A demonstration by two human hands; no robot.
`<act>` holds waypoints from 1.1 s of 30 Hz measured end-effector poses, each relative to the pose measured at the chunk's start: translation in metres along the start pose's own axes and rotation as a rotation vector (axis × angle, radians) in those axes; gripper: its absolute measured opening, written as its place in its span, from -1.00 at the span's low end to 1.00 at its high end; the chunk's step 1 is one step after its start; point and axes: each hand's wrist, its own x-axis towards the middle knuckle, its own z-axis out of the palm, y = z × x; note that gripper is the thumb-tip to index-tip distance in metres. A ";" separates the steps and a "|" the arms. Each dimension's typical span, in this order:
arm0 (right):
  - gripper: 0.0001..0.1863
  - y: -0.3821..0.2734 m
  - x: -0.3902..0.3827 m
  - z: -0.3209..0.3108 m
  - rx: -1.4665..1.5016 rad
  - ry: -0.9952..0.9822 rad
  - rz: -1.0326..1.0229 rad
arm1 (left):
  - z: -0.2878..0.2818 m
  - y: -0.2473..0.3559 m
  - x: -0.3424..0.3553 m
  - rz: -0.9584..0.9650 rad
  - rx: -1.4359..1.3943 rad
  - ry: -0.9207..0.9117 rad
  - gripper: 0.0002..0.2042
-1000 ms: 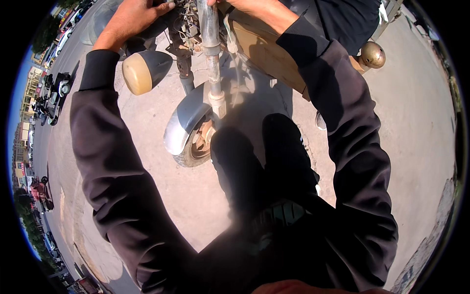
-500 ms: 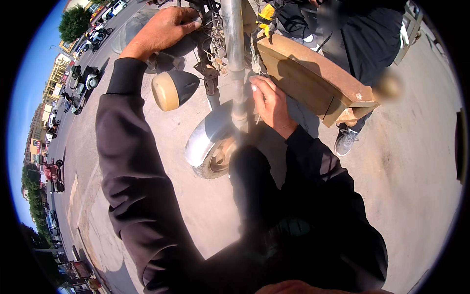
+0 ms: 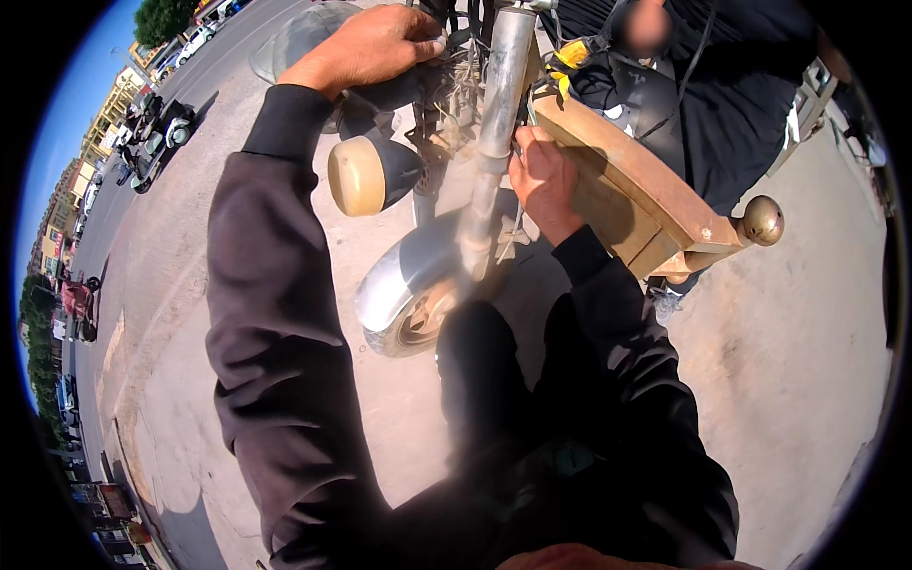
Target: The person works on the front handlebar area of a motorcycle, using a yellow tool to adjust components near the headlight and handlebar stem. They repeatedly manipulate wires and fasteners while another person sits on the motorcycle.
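Note:
My left hand (image 3: 375, 49) reaches to the bundle of wires (image 3: 456, 84) at the top of a two- or three-wheeler's front end. Its thumb and fingers are closed at the wires; what they grip is hidden. Right beside the metal fork tube (image 3: 506, 81), my right hand (image 3: 546, 182) is curled shut, with thin strands around it and its grip too small to make out. A turn signal lamp (image 3: 359, 179), pale amber and black, juts out below my left forearm's cuff. Under the fork is the front wheel (image 3: 418, 323) with its shiny mudguard (image 3: 391, 277).
A brown box-like panel (image 3: 627, 171) with a round end knob (image 3: 762, 220) slants away to the right. Yellow tape (image 3: 573, 54) hangs near its top. Another person in dark clothes (image 3: 736, 104) sits behind it. Parked scooters (image 3: 157, 142) line the road at left.
My right hand has risen along the fork tube, and its fingers have gone from stretched to curled. My left hand stays at the wires. The whole view has shifted slightly.

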 end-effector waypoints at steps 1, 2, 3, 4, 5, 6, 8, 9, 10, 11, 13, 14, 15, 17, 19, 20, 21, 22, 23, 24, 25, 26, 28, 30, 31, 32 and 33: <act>-0.86 0.003 -0.001 0.001 0.023 -0.008 0.002 | 0.001 0.001 0.000 0.002 0.001 0.001 -0.66; -0.87 0.007 -0.004 0.001 0.045 -0.016 0.006 | 0.001 0.002 0.000 0.005 0.002 0.001 -0.66; -0.88 0.011 -0.008 0.001 0.066 -0.024 0.010 | 0.002 0.002 0.001 0.009 0.002 0.002 -0.66; -0.89 -0.002 -0.006 -0.011 0.059 -0.047 0.034 | 0.002 -0.002 -0.005 0.013 0.006 0.008 -0.66; -0.88 -0.004 -0.008 -0.019 0.066 -0.034 0.017 | 0.003 -0.004 -0.005 0.027 0.010 0.014 -0.66; -0.87 -0.003 -0.011 -0.027 0.073 -0.021 0.000 | 0.004 -0.005 -0.006 0.041 0.014 0.020 -0.67; -0.86 -0.001 -0.018 -0.043 0.094 0.001 0.006 | 0.005 0.000 -0.005 0.061 0.070 0.025 -0.67; -0.86 0.000 -0.020 -0.051 0.118 0.009 0.025 | 0.005 0.001 -0.005 0.067 0.102 0.025 -0.67; -0.86 -0.004 -0.021 -0.058 0.145 0.017 0.039 | 0.005 0.001 -0.006 0.071 0.118 0.042 -0.67; -0.87 -0.012 -0.022 -0.067 0.178 -0.027 0.075 | 0.007 0.000 -0.007 0.078 0.130 0.058 -0.67; -0.88 -0.028 -0.023 -0.083 0.240 -0.111 0.147 | 0.009 0.001 -0.008 0.090 0.157 0.066 -0.67; -0.87 -0.029 -0.028 -0.083 0.213 -0.138 0.128 | 0.009 0.002 -0.008 0.094 0.173 0.060 -0.67; -0.87 -0.027 -0.036 -0.080 0.186 -0.166 0.108 | 0.010 0.003 -0.008 0.098 0.189 0.054 -0.67; -0.85 -0.017 -0.047 -0.071 0.161 -0.202 0.097 | 0.010 0.005 -0.008 0.146 0.246 0.070 -0.68; -0.84 -0.001 -0.053 -0.065 0.154 -0.216 0.126 | 0.014 0.008 -0.006 0.164 0.295 0.070 -0.69; -0.83 0.002 -0.059 -0.064 0.230 -0.224 0.190 | 0.016 0.009 -0.006 0.158 0.316 0.065 -0.69; -0.83 0.003 -0.064 -0.061 0.306 -0.229 0.254 | 0.019 0.010 -0.007 0.152 0.336 0.061 -0.70; -0.83 -0.001 -0.066 -0.058 0.396 -0.231 0.315 | 0.018 0.008 -0.010 0.138 0.363 0.075 -0.69; -0.83 -0.005 -0.069 -0.057 0.389 -0.215 0.312 | 0.015 0.009 -0.013 0.137 0.405 0.048 -0.68; -0.83 -0.007 -0.068 -0.057 0.383 -0.199 0.308 | 0.013 0.009 -0.015 0.138 0.406 0.032 -0.67; -0.83 -0.006 -0.069 -0.059 0.369 -0.179 0.310 | 0.013 0.010 -0.013 0.149 0.404 0.018 -0.67; -0.82 0.000 -0.067 -0.061 0.404 -0.145 0.350 | 0.012 0.017 -0.012 0.133 0.398 0.010 -0.67; -0.82 0.010 -0.058 -0.066 0.484 -0.086 0.422 | 0.012 0.030 -0.007 0.051 0.416 -0.021 -0.65; -0.81 0.009 -0.055 -0.073 0.432 -0.137 0.397 | 0.013 0.031 0.002 -0.032 0.281 -0.044 -0.65; -0.81 0.006 -0.054 -0.074 0.425 -0.166 0.377 | 0.007 0.032 0.001 -0.089 0.230 -0.059 -0.64; -0.81 0.008 -0.062 -0.074 0.445 -0.198 0.374 | 0.008 0.028 0.000 -0.077 0.207 -0.036 -0.61; -0.82 0.009 -0.073 -0.075 0.467 -0.230 0.371 | 0.011 0.024 -0.001 -0.089 0.173 -0.038 -0.60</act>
